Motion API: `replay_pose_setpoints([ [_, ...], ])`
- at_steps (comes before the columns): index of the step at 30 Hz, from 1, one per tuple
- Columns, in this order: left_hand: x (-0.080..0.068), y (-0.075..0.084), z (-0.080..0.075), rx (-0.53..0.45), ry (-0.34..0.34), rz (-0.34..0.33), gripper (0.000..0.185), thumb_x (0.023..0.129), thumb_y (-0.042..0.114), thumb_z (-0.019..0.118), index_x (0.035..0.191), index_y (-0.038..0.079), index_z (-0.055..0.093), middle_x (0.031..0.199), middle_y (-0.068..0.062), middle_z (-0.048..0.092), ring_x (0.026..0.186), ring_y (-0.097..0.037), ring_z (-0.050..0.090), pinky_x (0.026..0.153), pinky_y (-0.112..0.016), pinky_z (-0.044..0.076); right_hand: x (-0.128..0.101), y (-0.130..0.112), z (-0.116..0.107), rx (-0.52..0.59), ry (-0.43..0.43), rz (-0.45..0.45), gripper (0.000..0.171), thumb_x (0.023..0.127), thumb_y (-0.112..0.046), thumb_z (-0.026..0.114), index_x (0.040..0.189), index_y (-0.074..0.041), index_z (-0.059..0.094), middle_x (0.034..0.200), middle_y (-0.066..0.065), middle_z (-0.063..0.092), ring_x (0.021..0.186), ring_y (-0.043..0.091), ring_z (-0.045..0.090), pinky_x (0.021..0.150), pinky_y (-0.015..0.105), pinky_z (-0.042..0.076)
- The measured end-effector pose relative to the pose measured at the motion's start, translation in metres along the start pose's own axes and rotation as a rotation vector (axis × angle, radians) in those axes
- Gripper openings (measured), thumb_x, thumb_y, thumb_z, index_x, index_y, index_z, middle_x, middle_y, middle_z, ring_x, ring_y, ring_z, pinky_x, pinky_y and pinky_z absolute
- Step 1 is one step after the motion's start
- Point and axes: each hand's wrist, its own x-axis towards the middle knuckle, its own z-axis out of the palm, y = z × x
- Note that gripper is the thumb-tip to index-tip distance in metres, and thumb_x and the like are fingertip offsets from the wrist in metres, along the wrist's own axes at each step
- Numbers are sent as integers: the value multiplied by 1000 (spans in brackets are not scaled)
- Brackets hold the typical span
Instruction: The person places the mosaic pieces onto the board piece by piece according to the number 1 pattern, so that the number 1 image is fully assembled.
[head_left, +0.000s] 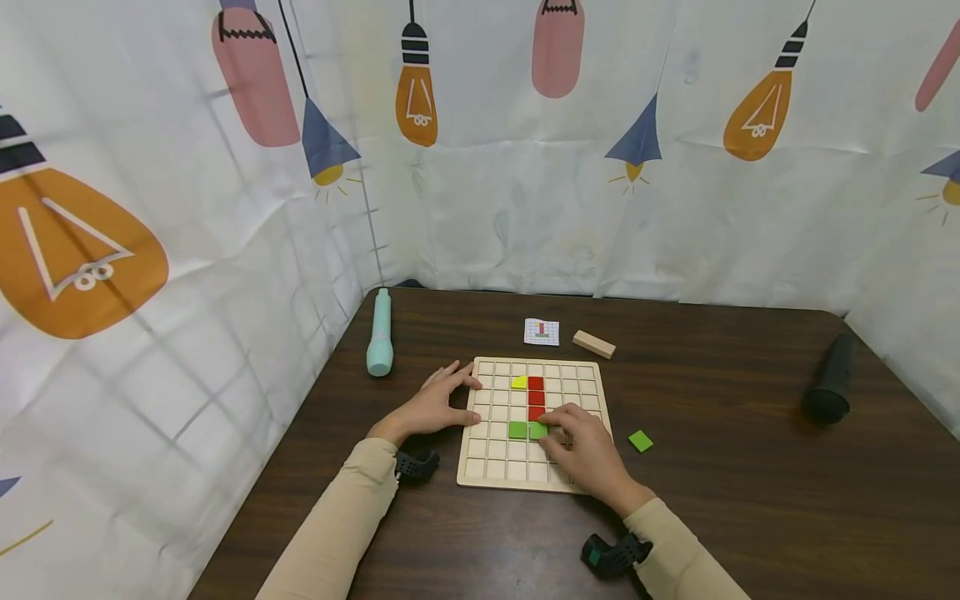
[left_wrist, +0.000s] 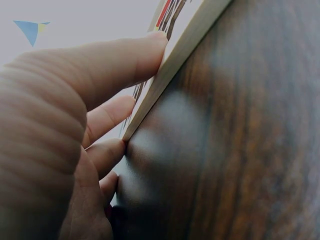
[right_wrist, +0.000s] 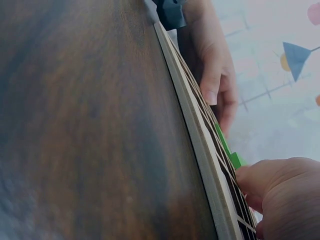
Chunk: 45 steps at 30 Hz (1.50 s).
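Note:
A pale wooden grid board (head_left: 497,472) lies on the table. Three red square tiles (head_left: 536,397) run down one column, with a yellow tile (head_left: 519,382) beside the top one. Below them sits a green tile (head_left: 517,430). My right hand (head_left: 588,454) pinches another green tile (head_left: 537,431) between thumb and fingers, right of the first; in the right wrist view this green tile (right_wrist: 237,159) looks slightly raised. Along the board's left edge, my left hand (head_left: 431,404) rests its thumb and extended fingertips. A loose green tile (head_left: 641,441) lies right of the board.
Behind the board are a small printed card (head_left: 542,332) and a wooden block (head_left: 594,344). A teal flashlight-shaped object (head_left: 381,333) lies at the back left, a black one (head_left: 828,381) at the far right. A patterned curtain (head_left: 510,217) hangs around the brown table (head_left: 720,517).

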Motion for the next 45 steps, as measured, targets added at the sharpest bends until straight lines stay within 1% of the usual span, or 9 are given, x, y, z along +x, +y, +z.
replay_pose_setpoints([
  [11,1,-2,1,8,9,-12,45,85,36,76,125,24,60,162,0,20,151,-29,1,114,-65,5,1,1,1,-15,21,-17,20,84,-15,77,103,-15,75,95,-8,62,71,8,46,61,23,39],
  [18,2,-2,1,10,13,-14,45,85,37,76,125,26,60,162,0,20,151,-28,1,115,-64,4,1,0,3,-51,47,-19,18,82,-14,76,101,-15,76,95,-7,63,77,8,50,69,29,42],
  [27,1,-2,1,11,9,-11,45,85,37,76,125,25,60,162,0,20,151,-28,1,115,-64,6,1,-2,3,-44,50,-8,18,82,-14,76,100,-15,76,94,-6,64,78,9,52,70,30,43],
  [32,1,-2,1,13,11,-12,45,85,36,76,126,25,60,162,0,19,151,-28,1,115,-64,5,1,-2,3,-41,53,-16,18,82,-14,77,100,-15,76,93,-5,64,77,9,51,66,27,41],
  [38,1,-1,1,16,14,-18,45,85,36,77,126,24,60,162,-1,20,151,-28,2,115,-64,5,1,-2,4,-48,73,-30,19,81,-14,78,100,-14,77,91,-6,64,72,8,48,61,24,38],
  [41,1,0,2,21,15,-20,46,85,35,77,126,24,60,162,-1,21,151,-28,2,115,-63,5,1,-2,5,-57,82,-36,19,80,-14,79,99,-14,77,89,-7,63,70,7,46,61,24,37],
  [45,1,0,2,24,16,-20,46,85,35,77,126,24,60,162,-1,21,151,-28,2,115,-63,5,1,-1,5,-61,77,-21,19,79,-14,81,97,-15,77,88,-7,62,70,7,44,60,24,36],
])
